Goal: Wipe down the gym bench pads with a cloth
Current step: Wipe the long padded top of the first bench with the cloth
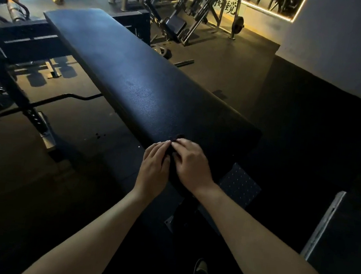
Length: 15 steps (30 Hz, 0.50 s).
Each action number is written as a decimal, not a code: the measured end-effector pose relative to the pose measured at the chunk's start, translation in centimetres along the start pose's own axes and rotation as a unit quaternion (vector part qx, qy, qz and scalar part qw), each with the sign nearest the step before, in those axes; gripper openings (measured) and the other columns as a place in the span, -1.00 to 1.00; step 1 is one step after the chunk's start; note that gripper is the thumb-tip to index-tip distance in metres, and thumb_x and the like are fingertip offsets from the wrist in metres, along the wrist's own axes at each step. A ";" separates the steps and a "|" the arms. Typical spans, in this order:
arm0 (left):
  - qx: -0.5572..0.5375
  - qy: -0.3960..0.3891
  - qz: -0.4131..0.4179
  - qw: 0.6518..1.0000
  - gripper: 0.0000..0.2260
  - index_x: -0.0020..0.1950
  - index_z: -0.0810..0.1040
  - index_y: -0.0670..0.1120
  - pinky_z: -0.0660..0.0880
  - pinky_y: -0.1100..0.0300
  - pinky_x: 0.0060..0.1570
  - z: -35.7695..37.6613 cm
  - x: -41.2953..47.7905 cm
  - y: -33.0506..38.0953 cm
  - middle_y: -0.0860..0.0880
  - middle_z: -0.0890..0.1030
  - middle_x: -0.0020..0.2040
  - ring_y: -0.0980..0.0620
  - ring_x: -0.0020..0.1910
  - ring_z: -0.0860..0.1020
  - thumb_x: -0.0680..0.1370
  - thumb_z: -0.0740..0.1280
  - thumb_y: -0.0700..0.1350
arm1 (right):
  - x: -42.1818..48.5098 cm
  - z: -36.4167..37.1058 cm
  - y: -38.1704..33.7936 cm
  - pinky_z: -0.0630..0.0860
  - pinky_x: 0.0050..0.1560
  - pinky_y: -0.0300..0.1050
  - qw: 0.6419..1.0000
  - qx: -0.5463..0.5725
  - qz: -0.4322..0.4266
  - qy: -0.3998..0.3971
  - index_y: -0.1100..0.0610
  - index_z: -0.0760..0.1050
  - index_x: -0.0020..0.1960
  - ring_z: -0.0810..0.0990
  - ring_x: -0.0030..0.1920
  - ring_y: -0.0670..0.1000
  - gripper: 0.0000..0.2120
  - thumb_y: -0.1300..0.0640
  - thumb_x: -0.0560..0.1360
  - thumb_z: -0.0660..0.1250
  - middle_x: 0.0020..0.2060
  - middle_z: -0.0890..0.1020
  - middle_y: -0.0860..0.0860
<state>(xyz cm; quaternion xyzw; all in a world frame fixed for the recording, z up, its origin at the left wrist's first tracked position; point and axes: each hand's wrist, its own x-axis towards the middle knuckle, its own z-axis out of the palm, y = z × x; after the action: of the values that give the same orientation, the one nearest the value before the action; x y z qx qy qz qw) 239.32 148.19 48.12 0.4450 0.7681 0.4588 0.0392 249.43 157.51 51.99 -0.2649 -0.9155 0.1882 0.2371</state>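
A long black textured-vinyl bench pad is stretching away from the person over the dark rubber gym floor. The left hand and right hand are sitting side by side at the pad's near end, fingers curling to pinch a small dark cloth that is lying bunched between them on the pad.

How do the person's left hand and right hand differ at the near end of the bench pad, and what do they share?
The left hand sits at the bench pad's left edge; the right hand lies further onto the pad. The left hand's fingers angle up-right, the right hand's up-left and slightly farther. Both hold the dark cloth where their fingertips meet.
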 end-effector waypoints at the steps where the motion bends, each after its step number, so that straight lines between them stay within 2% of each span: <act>1: -0.001 0.005 -0.007 1.000 -0.59 0.43 0.49 -0.13 0.09 0.39 0.44 0.0 0.4 0.1 -0.05 0.52 0.39 0.03 0.42 0.34 0.63 0.11 -0.06 | -0.1 0.0 -0.4 0.37 0.35 -0.04 1.000 0.008 -0.016 -0.018 0.19 0.57 0.29 0.51 0.26 0.14 -0.68 0.18 0.55 0.30 0.25 0.59 0.10; 3: 0.011 0.010 -0.021 1.000 -0.59 0.43 0.49 -0.12 0.04 0.43 0.43 0.0 1.0 0.2 -0.02 0.51 0.40 0.04 0.44 0.31 0.65 0.09 -0.03 | 1.0 -0.6 0.0 0.40 0.36 -0.03 0.999 0.010 -0.018 -0.041 0.19 0.56 0.30 0.50 0.28 0.12 -0.69 0.18 0.58 0.28 0.26 0.58 0.09; 5: 0.026 0.010 -0.034 0.999 -0.58 0.45 0.47 -0.10 -0.02 0.48 0.40 0.0 1.5 0.1 0.01 0.48 0.44 0.08 0.45 0.25 0.65 0.08 -0.02 | 3.3 -0.8 1.0 0.38 0.39 0.01 1.000 0.005 0.003 -0.031 0.23 0.55 0.31 0.48 0.32 0.14 -0.69 0.20 0.59 0.27 0.29 0.56 0.12; 7: 0.032 0.013 -0.042 0.999 -0.57 0.46 0.46 -0.08 0.01 0.45 0.40 -0.1 1.7 0.0 0.02 0.48 0.44 0.10 0.43 0.26 0.65 0.07 0.00 | 5.8 -0.6 1.6 0.27 0.48 0.05 0.999 0.009 0.043 -0.025 0.24 0.46 0.41 0.37 0.43 0.18 -0.63 0.17 0.62 0.24 0.40 0.47 0.17; 9: 0.027 0.011 -0.051 0.998 -0.58 0.47 0.45 -0.07 0.06 0.38 0.42 -0.3 1.7 -0.2 0.02 0.49 0.43 0.10 0.43 0.28 0.66 0.07 0.00 | 7.2 0.4 1.5 0.13 0.53 0.05 0.997 0.002 0.059 -0.054 0.21 0.37 0.47 0.24 0.51 0.17 -0.58 0.09 0.65 0.19 0.48 0.36 0.15; 11: 0.011 0.019 -0.063 0.998 -0.61 0.47 0.45 -0.06 0.13 0.28 0.46 -0.3 1.4 -0.4 0.03 0.48 0.43 0.10 0.44 0.29 0.69 0.09 -0.03 | 6.9 1.3 1.3 0.15 0.53 0.03 0.997 -0.013 0.030 -0.068 0.18 0.45 0.42 0.26 0.50 0.15 -0.61 0.06 0.65 0.18 0.45 0.41 0.11; 15: -0.035 0.073 -0.102 0.991 -0.67 0.45 0.46 -0.06 0.24 0.10 0.48 0.6 0.5 1.1 0.01 0.50 0.40 0.10 0.43 0.34 0.71 0.11 -0.09 | 3.3 0.4 1.5 0.32 0.44 0.01 0.997 0.012 -0.045 -0.056 0.13 0.57 0.29 0.43 0.38 0.08 -0.68 0.07 0.60 0.25 0.31 0.56 0.03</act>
<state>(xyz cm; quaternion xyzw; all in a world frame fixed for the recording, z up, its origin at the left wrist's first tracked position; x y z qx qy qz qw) 240.05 149.10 48.80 0.3281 0.7937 0.5102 0.0457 247.35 160.52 52.07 -0.2093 -0.9361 0.2030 0.1969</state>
